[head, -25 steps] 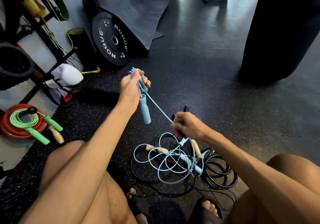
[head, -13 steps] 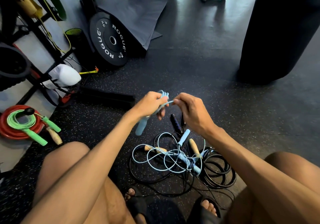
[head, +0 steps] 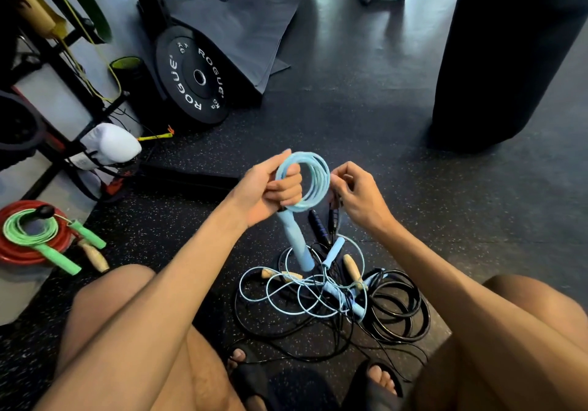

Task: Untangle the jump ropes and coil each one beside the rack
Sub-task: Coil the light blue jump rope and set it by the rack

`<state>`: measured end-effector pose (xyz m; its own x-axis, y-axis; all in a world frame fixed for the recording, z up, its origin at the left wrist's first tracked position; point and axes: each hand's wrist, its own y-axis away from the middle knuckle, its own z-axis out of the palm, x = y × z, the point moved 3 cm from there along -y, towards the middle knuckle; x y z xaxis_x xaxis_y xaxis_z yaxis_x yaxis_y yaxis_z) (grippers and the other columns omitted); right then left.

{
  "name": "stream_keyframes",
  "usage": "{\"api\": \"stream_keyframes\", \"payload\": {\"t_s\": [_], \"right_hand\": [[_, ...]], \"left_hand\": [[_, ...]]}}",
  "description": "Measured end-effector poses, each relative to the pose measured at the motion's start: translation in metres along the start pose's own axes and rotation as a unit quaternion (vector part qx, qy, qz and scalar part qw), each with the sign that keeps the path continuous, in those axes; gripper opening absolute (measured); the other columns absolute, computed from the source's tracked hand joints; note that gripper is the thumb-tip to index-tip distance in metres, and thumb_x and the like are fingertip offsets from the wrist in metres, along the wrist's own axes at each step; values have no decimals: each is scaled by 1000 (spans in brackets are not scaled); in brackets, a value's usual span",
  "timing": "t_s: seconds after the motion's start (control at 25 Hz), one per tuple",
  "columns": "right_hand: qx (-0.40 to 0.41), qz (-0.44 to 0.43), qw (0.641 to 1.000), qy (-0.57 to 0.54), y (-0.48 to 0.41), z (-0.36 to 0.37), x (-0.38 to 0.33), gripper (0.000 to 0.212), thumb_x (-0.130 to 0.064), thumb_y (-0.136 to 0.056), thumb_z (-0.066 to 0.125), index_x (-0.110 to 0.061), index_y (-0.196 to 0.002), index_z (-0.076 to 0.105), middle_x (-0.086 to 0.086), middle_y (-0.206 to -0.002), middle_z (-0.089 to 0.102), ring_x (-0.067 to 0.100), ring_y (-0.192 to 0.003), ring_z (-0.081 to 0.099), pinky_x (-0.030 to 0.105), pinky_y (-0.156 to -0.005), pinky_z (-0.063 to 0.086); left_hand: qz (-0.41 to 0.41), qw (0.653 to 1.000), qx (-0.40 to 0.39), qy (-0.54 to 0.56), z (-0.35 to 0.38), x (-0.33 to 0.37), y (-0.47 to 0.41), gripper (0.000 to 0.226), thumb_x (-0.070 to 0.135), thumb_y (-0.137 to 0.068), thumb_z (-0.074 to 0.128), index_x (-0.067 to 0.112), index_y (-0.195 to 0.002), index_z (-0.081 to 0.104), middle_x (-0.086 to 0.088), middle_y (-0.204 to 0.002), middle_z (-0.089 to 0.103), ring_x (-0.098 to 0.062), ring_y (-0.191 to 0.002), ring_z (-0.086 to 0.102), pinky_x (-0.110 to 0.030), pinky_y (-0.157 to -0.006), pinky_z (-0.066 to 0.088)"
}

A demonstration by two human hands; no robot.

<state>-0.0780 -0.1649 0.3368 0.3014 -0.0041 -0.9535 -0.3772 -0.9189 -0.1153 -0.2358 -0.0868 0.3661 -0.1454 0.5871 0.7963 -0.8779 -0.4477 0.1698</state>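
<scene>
One blue rope [head: 319,181] coils in left hand [head: 264,196], right hand [head: 359,194] pinching.

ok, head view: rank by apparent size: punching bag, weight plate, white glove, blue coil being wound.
1. punching bag, though the frame crops it
2. weight plate
3. white glove and blue coil: they look about alike. The coil is nearer the camera, so I won't rank them.

Left hand [head: 264,192], right hand [head: 359,194]: bare. Left forearm [head: 178,283], right forearm [head: 445,283]: unsleeved. Knees [head: 111,299]: uncovered. Feet: black slide sandals [head: 251,379], single broad strap, toes exposed.
</scene>
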Motion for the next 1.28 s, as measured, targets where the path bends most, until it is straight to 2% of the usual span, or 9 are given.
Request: {"api": "stream_keyframes", "payload": {"t_s": [0.2, 0.32, 0.44, 0.56, 0.68, 0.8, 0.88, 1.08, 1.28], "right_hand": [[-128, 145, 978, -71, 16, 20, 10, 12, -6, -103, 50, 4, -109, 46, 28, -78, 68, 32, -60, 68, 31, -48, 54], [-220, 181, 957, -45, 26, 30, 17, 12, -10, -102, 54, 0, -103, 48, 26, -82, 73, 37, -69, 73, 43, -61, 61], [-282, 151, 947, 15, 30, 34, 15, 15, -12, -98, 61, 1, -101, 53, 20, -79, 73, 34, -68, 71, 41, -61, 57], [-274, 83, 958, 23, 27, 37, 4, 13, -7, -97, 62, 5, -97, 58, 20, -74, 68, 27, -61, 62, 39, -58, 48], [-234, 17, 971, 34, 22, 34, -8, 13, -11, -100, 57, -6, -89, 62, 7, -66, 62, 15, -53, 53, 31, -53, 45], [-184, -45, 979, 76, 19, 27, -17, 20, -16, -101, 56, -14, -83, 64, 0, -61, 58, 8, -50, 48, 27, -52, 41], [-142, -62, 984, 88, 18, 21, -20, 21, -17, -100, 57, -10, -83, 66, -3, -60, 56, 7, -51, 45, 27, -52, 38], [-64, -26, 997, 27, 8, 9, -15, 20, -23, -99, 58, -8, -86, 60, -7, -60, 60, 6, -54, 48, 25, -56, 40], [-19, -17, 998, 58, -2, -1, -3, 31, -44, -100, 49, -17, -86, 54, 2, -76, 64, 7, -60, 50, 31, -61, 40]], "left_hand": [[133, 976, 115, 128, -21, 16, -3, 37, 36, -107, 28, 14, -86, 48, 5, -58, 33, -10, -49, 30, -25, -65, 36], [177, 950, 231, 112, -37, 21, -5, 33, 31, -108, 28, 14, -88, 49, 2, -63, 42, -12, -51, 39, -28, -70, 37], [228, 920, 320, 12, -44, 23, -6, 31, 22, -108, 30, 9, -86, 47, -2, -62, 43, -12, -47, 43, -25, -58, 39], [235, 876, 357, -222, -45, 20, -3, 29, 16, -107, 31, 8, -86, 48, -5, -60, 50, -14, -47, 48, -27, -55, 44], [189, 816, 344, -425, -37, 13, -3, 26, 15, -105, 36, 2, -90, 54, -7, -61, 60, -15, -46, 54, -28, -57, 48], [122, 786, 286, -534, -25, 2, -5, 27, 16, -103, 41, 2, -86, 59, -7, -62, 65, -12, -45, 56, -25, -56, 49], [59, 802, 232, -547, -18, -8, -6, 31, 17, -103, 43, 6, -79, 59, -7, -59, 63, -13, -42, 55, -25, -52, 48], [-77, 910, 97, -395, 0, -27, -6, 36, 23, -106, 36, 3, -84, 56, 0, -47, 44, -10, -38, 36, -21, -40, 30], [-136, 938, 1, -319, 5, -29, -4, 48, 41, -105, 35, 13, -70, 50, 4, -45, 24, -9, -37, 17, -28, -48, 17]]}}
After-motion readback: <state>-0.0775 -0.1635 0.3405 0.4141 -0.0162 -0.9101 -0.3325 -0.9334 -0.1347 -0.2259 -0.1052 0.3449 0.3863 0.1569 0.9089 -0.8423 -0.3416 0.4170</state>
